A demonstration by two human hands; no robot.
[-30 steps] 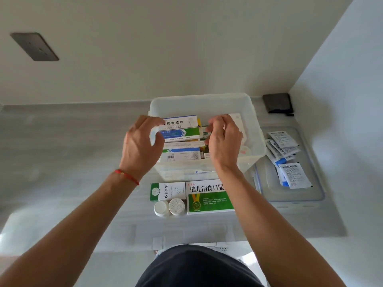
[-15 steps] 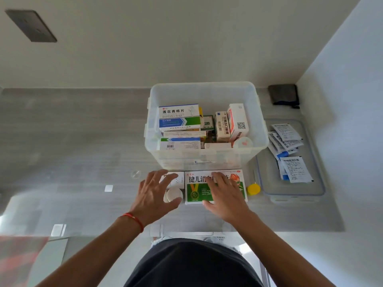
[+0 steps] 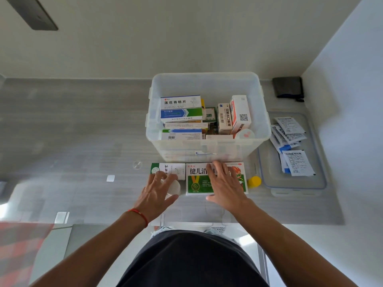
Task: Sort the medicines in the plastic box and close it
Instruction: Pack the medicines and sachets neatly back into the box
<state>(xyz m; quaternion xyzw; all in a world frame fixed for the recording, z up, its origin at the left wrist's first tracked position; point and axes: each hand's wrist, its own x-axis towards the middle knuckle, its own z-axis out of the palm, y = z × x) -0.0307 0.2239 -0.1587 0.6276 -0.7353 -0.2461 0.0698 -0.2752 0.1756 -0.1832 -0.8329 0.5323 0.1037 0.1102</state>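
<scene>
The clear plastic box (image 3: 204,75) stands open on the grey counter and holds several medicine cartons, among them a blue-green one (image 3: 181,108) and a red-white one (image 3: 240,112). In front of it lie a small green-white carton (image 3: 176,168), a large green-white carton (image 3: 196,183) and a white bottle (image 3: 175,187). My left hand (image 3: 157,189) curls its fingers and thumb around the white bottle. My right hand (image 3: 224,183) lies flat on the large carton with fingers spread and the thumb at its near edge.
The box's lid (image 3: 294,184) lies upturned to the right, with several white-blue sachets (image 3: 290,141) on it. A yellow cap (image 3: 254,181) sits between the large carton and the lid. A dark pouch (image 3: 288,87) lies in the back right corner by the wall.
Both hands left the cartons inside the box and came down to the items in front of it. The left hand's fingers have since closed around the white bottle.
</scene>
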